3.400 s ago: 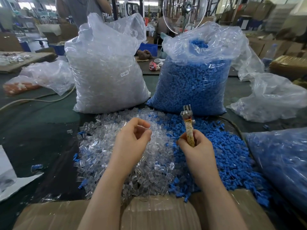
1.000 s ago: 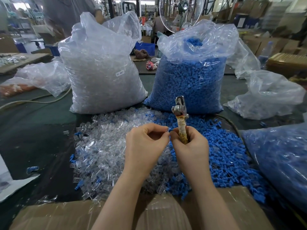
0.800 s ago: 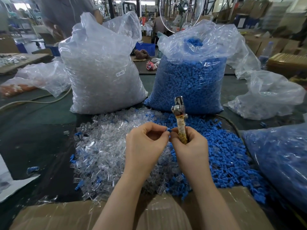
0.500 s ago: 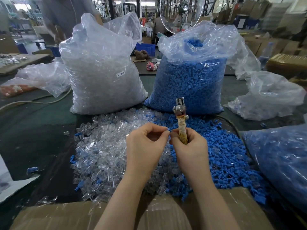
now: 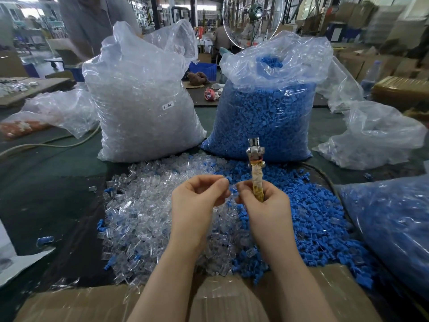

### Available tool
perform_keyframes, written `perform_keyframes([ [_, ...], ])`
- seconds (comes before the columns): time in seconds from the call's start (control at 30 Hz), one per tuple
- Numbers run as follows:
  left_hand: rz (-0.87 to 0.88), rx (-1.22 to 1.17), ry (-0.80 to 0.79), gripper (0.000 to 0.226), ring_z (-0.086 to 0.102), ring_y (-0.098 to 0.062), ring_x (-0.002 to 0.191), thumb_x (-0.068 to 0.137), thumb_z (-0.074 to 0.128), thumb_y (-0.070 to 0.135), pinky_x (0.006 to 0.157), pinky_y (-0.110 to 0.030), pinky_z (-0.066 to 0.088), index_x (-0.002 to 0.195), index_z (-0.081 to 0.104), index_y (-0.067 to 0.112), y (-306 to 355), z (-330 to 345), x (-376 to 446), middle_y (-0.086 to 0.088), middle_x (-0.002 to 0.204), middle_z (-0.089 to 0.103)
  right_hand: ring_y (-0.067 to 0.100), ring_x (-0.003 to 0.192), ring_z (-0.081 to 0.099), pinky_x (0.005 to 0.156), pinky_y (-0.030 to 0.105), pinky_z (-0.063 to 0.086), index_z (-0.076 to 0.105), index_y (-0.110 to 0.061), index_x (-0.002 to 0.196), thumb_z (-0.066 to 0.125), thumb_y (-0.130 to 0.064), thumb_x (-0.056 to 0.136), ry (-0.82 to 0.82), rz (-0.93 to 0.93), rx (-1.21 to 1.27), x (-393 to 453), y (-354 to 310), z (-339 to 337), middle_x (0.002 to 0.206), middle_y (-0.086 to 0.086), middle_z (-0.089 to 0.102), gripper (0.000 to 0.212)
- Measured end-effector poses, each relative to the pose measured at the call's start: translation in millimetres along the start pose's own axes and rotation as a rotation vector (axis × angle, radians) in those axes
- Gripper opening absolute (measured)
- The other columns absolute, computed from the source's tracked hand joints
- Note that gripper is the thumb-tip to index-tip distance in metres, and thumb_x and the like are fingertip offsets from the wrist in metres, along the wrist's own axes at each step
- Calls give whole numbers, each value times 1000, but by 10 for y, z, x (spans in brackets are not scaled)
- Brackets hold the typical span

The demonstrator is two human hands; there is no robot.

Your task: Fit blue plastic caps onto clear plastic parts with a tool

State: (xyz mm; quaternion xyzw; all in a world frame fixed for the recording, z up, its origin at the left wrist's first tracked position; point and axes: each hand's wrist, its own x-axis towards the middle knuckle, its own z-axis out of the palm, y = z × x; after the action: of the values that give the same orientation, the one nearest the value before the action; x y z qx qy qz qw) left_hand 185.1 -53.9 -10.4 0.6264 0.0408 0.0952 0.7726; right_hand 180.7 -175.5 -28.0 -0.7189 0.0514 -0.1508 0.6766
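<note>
We take the upright tool (image 5: 256, 173), a metal-headed hand tool with a cloth-wrapped, yellowed handle, as our landmark. Our right hand (image 5: 262, 205) grips its handle in a fist, so the long axis stands nearly vertical, the steel head above the knuckles. Our left hand (image 5: 197, 201) sits just left of the handle, its fingertips (image 5: 224, 182) curled and meeting the right thumb. Between them we pinch a small blue plastic cap (image 5: 232, 190) against something clear; it is too small to tell whether the two are seated. We judge the coming move turns on this: the pinched piece lies just left of and below the tool head, nearer the left hand, so it must rise towards the head.

Beneath the tool spread two loose heaps: glossy, angular clear plastic parts (image 5: 144, 212) to its left, matte blocky blue caps (image 5: 325, 219) to its right. Behind it stand crinkled film sacks, a clear-filled bag (image 5: 139, 108) left and a blue-filled bag (image 5: 264, 117) directly behind.
</note>
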Motion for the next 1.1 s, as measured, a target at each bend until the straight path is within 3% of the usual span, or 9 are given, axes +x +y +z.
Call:
perform_keyframes([
  [0.13,-82,-148,9,4,71,-13,66,82,75,3,60,-19,55,83,74,7,43,-23,9,-7,72,74,10,60,57,50,16,46,68,-21,76,67,-20,92,3,-6,-4,-6,-10,-17,72,4,67,16],
  [0.3,-28,-52,-6,5,71,-14,67,81,76,4,61,-18,54,85,74,5,24,-3,-5,-8,74,75,11,55,52,50,26,46,67,-22,78,68,-25,91,-14,-97,-47,-46,-45,21,69,4,64,13],
  [0.4,27,37,8,6,73,-15,69,81,77,3,61,-16,53,81,75,8,17,29,-17,-7,74,75,15,61,58,57,32,50,66,-21,79,69,-28,90,-4,-130,-90,-53,-45,45,70,-1,66,13],
  [0.6,136,192,27,14,73,-14,73,80,78,5,67,-21,58,78,76,19,0,53,-33,1,74,76,8,54,53,52,27,47,65,-22,76,69,-28,90,11,-111,-100,-41,-17,43,62,-7,62,16],
  [0.77,189,230,27,16,73,-11,73,80,78,5,71,-25,60,80,76,20,7,58,-48,4,76,76,7,53,49,50,31,44,64,-20,74,67,-28,89,19,-101,-89,-46,-32,48,65,2,61,17],
  [0.93,236,265,12,16,72,-8,73,80,79,4,69,-20,58,81,76,20,10,53,-59,7,76,75,4,49,43,44,20,37,63,-18,74,67,-27,90,10,-93,-78,-52,-31,31,56,-6,54,19],
  [1.1,234,262,6,15,72,-7,72,80,78,3,68,-18,58,81,76,18,3,52,-54,6,76,75,6,50,45,46,25,40,64,-18,74,67,-26,90,-4,-97,-88,-51,-46,23,58,-3,57,18],
])
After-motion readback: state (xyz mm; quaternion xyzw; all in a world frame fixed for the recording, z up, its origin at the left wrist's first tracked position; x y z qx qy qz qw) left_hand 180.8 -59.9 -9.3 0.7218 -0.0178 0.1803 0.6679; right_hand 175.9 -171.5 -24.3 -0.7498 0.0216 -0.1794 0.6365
